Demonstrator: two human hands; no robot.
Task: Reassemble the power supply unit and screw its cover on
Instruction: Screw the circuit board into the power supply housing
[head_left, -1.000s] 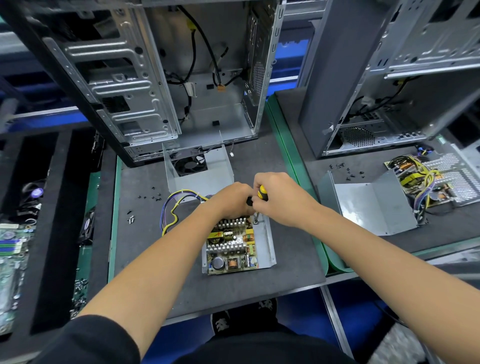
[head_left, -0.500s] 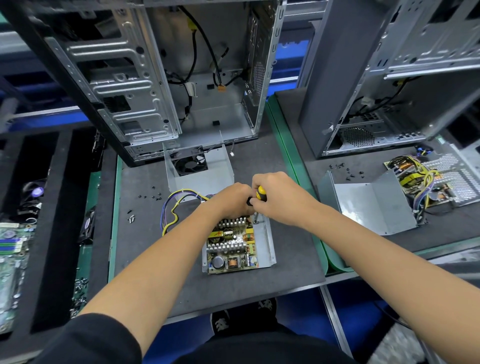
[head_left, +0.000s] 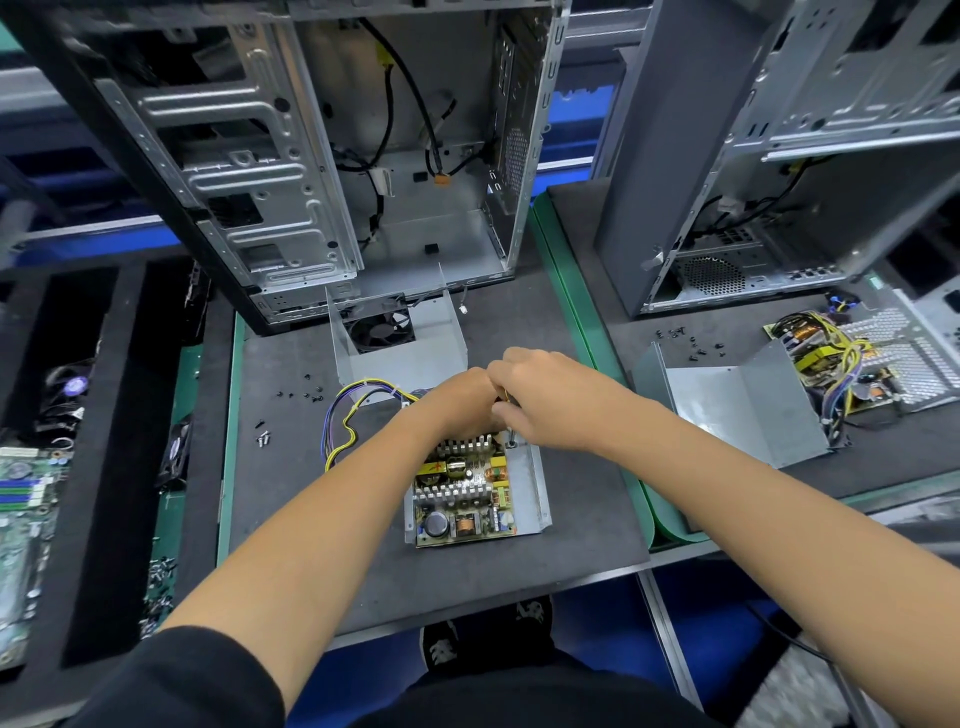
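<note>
Since the earlier frames the right hand has rolled over the screwdriver, so the yellow handle, plain before, now shows only as a sliver between the hands. Nothing else has shifted.

Right hand: fingers curled round the screwdriver handle, shaft upright, tip at a screw at the board's far right corner. Left hand: closed against the screwdriver at the far edge of the board; whether it grips the tool or merely steadies it cannot be told.

The board sits in its tray at mid-mat, in front of the person. The cover, with its fan, stands apart beyond the hands, not fitted.

Progress, as judged: early to middle. The board is seated and is being fastened; the cable bundle remains loose outside, and the cover is still to be placed and screwed.

Count:
- Computer cases: two.
- Power supplies: two, the second open on the right-hand mat, its cover beside it.
- Loose screws: one scatter left of the cover, a few nearer the mat's edge, another scatter on the right; too small to count exactly.
</note>
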